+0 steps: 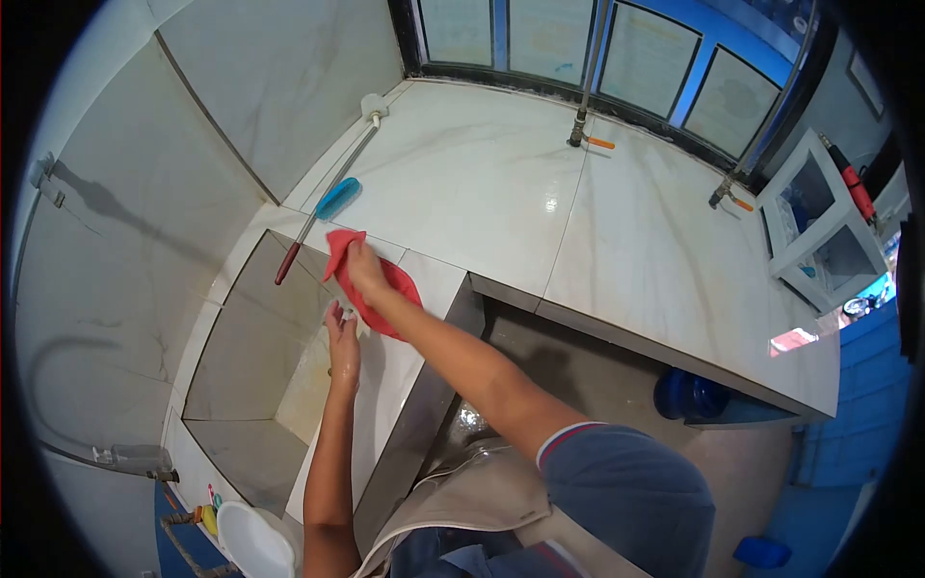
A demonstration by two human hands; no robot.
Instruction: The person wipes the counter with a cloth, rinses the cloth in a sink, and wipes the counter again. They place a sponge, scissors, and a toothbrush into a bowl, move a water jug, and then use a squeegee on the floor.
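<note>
My right hand [364,273] is closed on a red cloth [393,323], pressed on the white tiled ledge at the sink's corner. One end of the cloth sticks up past my fingers, and the rest trails under my wrist. My left hand [343,349] hangs over the inner edge of the tiled sink [252,332], fingers apart and slightly bent, with a pale wet shine on them. Just beyond the cloth lies a blue brush head [337,198], beside a long metal rod with a dark red handle [288,263].
A white basin [255,541] stands at the lower left. Two taps with orange levers [599,144] [740,204] rise from the back counter [462,164]. A white shelf rack [819,226] stands at right, and a blue water jug [690,395] sits under the counter.
</note>
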